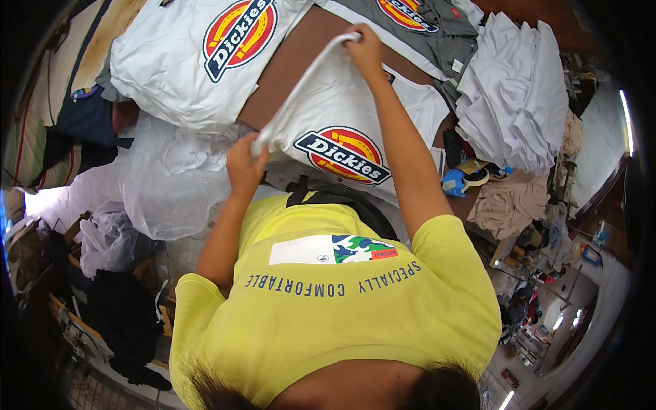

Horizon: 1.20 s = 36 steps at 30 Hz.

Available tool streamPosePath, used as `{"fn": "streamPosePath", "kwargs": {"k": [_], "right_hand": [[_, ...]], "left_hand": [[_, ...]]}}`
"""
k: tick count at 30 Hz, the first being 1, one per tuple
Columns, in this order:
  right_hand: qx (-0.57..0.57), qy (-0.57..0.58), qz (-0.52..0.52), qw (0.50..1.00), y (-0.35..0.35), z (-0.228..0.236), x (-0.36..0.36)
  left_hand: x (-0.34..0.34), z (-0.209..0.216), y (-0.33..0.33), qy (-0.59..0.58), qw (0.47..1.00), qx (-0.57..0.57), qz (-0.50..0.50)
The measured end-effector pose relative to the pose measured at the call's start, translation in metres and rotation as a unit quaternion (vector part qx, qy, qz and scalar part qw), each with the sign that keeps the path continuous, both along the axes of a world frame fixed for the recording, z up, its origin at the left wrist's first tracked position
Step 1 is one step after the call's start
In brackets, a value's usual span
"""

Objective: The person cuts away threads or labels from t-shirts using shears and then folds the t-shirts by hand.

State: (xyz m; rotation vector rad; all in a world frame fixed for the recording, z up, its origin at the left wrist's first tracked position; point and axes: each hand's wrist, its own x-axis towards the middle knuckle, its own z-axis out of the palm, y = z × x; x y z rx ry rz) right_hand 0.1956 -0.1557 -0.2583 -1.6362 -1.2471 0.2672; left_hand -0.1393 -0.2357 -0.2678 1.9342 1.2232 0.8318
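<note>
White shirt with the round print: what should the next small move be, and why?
Probably lower the stretched edge of the white shirt onto the brown tabletop, both hands together. The left hand and right hand grip that edge at opposite ends, and it looks pulled straight between them, so keeping it taut should help it settle without creases.

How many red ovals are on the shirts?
3: a red oval on the left white shirt, another on the held white shirt, and one on the gray shirt, its top cut off. Others may be hidden.
</note>
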Motion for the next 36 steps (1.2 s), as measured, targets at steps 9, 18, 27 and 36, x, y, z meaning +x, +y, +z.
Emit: {"fn": "streamPosePath", "kwargs": {"k": [9, 18, 27, 36], "right_hand": [[0.068, 0.405, -0.108, 0.905, -0.141, -0.050, 0.039], [0.084, 0.415, -0.085, 0.902, -0.142, -0.056, 0.042], [0.091, 0.434, -0.054, 0.895, -0.141, -0.054, 0.043], [0.058, 0.418, -0.071, 0.904, -0.137, -0.043, 0.045]], "left_hand": [[0.007, -0.033, -0.046, 0.277, 0.886, 0.141, -0.345], [0.027, -0.026, -0.045, 0.361, 0.887, 0.022, -0.288], [0.033, -0.043, -0.041, 0.361, 0.883, 0.128, -0.270], [0.012, 0.011, -0.039, 0.224, 0.938, 0.020, -0.264]]}}
